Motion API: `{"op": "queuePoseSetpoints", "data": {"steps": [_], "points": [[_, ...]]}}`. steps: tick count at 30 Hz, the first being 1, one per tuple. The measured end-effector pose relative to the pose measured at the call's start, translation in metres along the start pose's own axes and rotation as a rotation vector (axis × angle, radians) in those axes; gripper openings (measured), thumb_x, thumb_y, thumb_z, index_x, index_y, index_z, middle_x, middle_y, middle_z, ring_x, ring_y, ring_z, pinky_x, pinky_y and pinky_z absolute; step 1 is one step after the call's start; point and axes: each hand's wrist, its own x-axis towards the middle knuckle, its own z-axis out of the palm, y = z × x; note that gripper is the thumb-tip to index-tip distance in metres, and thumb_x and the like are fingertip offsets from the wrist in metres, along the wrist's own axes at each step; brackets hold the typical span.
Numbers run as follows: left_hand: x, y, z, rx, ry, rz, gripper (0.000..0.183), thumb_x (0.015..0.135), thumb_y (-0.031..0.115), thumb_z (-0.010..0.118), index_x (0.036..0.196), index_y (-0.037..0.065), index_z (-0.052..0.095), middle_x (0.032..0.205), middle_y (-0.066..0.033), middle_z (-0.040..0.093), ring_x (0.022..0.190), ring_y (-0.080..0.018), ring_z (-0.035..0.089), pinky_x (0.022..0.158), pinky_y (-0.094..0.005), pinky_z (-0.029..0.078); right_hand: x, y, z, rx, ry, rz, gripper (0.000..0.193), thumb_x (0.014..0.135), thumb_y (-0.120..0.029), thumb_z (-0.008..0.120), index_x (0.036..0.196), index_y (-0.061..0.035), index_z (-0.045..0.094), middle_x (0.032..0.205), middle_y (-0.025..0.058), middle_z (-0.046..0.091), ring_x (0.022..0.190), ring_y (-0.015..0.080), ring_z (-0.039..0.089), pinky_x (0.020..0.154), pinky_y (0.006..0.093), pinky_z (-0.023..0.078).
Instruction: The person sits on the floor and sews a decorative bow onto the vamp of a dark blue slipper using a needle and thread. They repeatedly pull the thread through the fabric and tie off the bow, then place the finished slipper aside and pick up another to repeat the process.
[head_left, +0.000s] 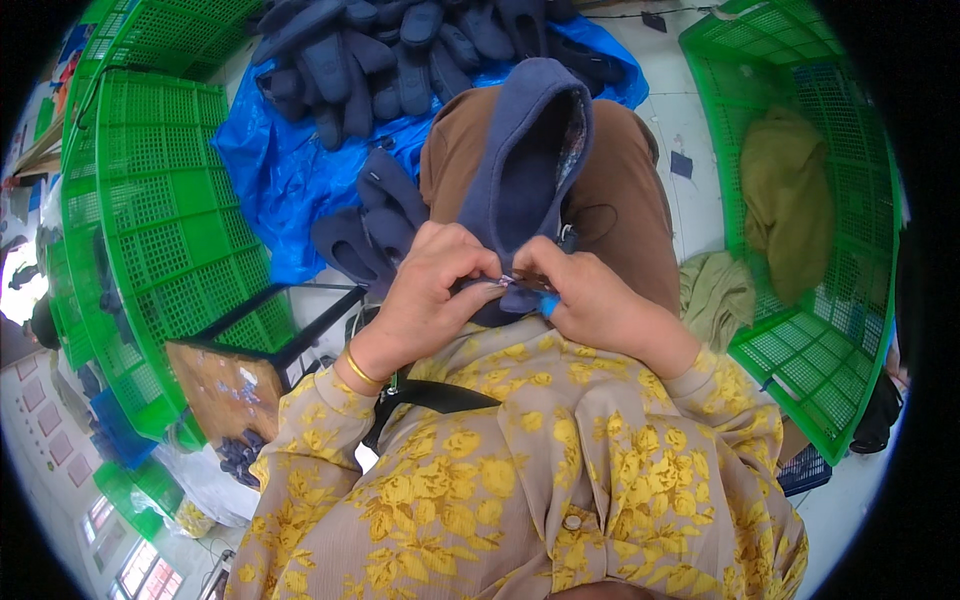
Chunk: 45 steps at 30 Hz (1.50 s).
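Observation:
A navy blue fabric slipper lies across my lap, its opening facing up and showing a patterned lining. My left hand is closed, thumb and forefinger pinching the slipper's edge at the end nearest my waist. Right beside it, my right hand is closed too, fingertips meeting at the same spot. A small dark thing shows between its fingers, too hidden to name. Something blue wraps one of its fingers. A thin dark thread-like loop curves over the brown trousers next to the slipper.
Many more navy slippers are heaped on a blue plastic sheet ahead. Green plastic crates stand at the left; another green crate at the right holds olive cloth. A wood-topped stool is at my left.

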Motion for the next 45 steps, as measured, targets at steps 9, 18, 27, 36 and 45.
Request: {"op": "queuePoseSetpoints", "data": {"steps": [9,18,27,36,45], "points": [[0.001,0.002,0.0,0.07,-0.022,-0.005,0.015,0.074,0.004,0.071,0.086,0.006,0.062,0.083,-0.0072,0.053,0.085,-0.0272,0.049,0.075,-0.0358,0.039,0.005,-0.028,-0.02,-0.278,0.084,-0.075,0.042,0.072,0.004,0.059,0.111,-0.0094,0.053,0.096,0.0127,0.061,0.08,0.0369,0.063,0.066,0.0447,0.05],[0.004,-0.003,0.003,0.049,0.012,0.025,0.015,0.075,0.003,0.068,0.089,0.005,0.063,0.082,-0.0084,0.053,0.083,-0.0285,0.049,0.074,-0.0363,0.039,0.01,-0.024,0.0,-0.656,0.148,-0.38,0.028,0.072,-0.003,0.063,0.099,-0.0109,0.06,0.093,0.0044,0.054,0.066,0.0282,0.052,0.061,0.0368,0.043],[0.004,0.007,0.002,0.128,0.03,0.025,0.013,0.074,0.007,0.072,0.085,0.006,0.064,0.081,-0.0087,0.054,0.083,-0.0295,0.05,0.072,-0.037,0.039,-0.002,-0.057,-0.017,0.742,0.335,-0.114,0.009,0.092,-0.003,0.052,0.099,-0.0076,0.053,0.096,0.0044,0.061,0.066,0.0076,0.05,0.051,0.0218,0.037],[-0.007,0.013,0.003,0.17,0.11,0.063,0.021,0.07,0.004,0.075,0.087,0.006,0.063,0.088,-0.0073,0.053,0.086,-0.0259,0.05,0.074,-0.034,0.04,-0.024,-0.032,-0.015,0.279,0.233,0.314,0.008,0.09,-0.005,0.06,0.097,-0.0032,0.063,0.068,-0.002,0.051,0.061,0.0035,0.042,0.054,0.0228,0.036],[-0.007,0.013,0.004,0.173,0.104,0.067,0.021,0.069,0.004,0.076,0.086,0.007,0.064,0.087,-0.0062,0.054,0.086,-0.0243,0.051,0.073,-0.0335,0.041,-0.019,-0.04,-0.015,0.199,0.167,0.358,0.012,0.088,-0.007,0.059,0.095,0.0003,0.065,0.072,0.0166,0.06,0.058,0.0169,0.052,0.059,0.0315,0.045]]}}
